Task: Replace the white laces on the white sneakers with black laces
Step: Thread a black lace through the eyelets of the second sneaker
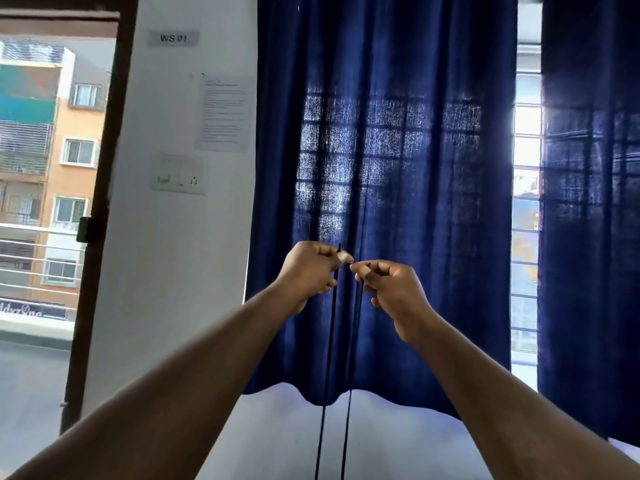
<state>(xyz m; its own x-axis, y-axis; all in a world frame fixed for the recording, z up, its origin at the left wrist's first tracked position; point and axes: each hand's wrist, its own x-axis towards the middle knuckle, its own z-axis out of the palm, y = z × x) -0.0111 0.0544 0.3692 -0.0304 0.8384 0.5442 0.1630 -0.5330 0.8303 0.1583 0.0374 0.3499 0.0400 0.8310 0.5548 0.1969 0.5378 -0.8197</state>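
Note:
Both my arms are raised in front of a blue curtain. My left hand (pixel 309 271) pinches one end of a black lace (pixel 327 362), its tip sticking up above my fingers. My right hand (pixel 393 289) pinches the other end close beside it. The two strands hang straight down, side by side, and run out of the bottom of the frame. The hands are nearly touching at the fingertips. No sneakers are in view.
A dark blue curtain (pixel 388 150) covers a barred window ahead. A white wall (pixel 173 271) with a switch plate (pixel 179 174) and a taped paper (pixel 223 112) stands to the left, next to an open doorway (pixel 45 202). A white surface (pixel 398 441) lies below.

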